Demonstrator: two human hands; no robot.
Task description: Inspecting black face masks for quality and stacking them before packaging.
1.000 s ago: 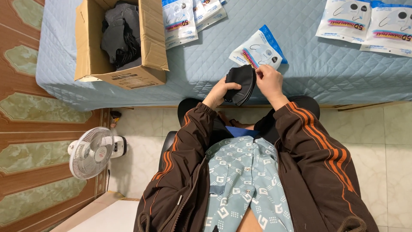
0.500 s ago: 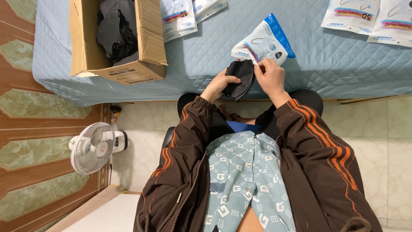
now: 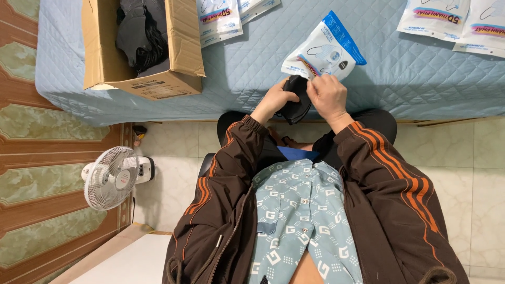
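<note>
My left hand (image 3: 272, 100) and my right hand (image 3: 327, 94) both grip a stack of black face masks (image 3: 295, 100) at the near edge of the bed. The right hand also pinches the mouth of a white and blue plastic pouch (image 3: 325, 50), which lies tilted on the light blue quilt (image 3: 389, 79) just beyond the masks. The top of the black stack meets the pouch's open end; how far it is inside is hidden by my fingers.
An open cardboard box (image 3: 179, 47) holding more black masks (image 3: 138, 32) stands at the left of the bed. Sealed pouches lie at the top middle (image 3: 220, 18) and top right (image 3: 455, 18). A small white fan (image 3: 111, 178) stands on the tiled floor beside a wooden panel.
The pouch has lifted and tilted up toward the right as my hands brought the black masks to its opening. Both hands stay on the masks.
</note>
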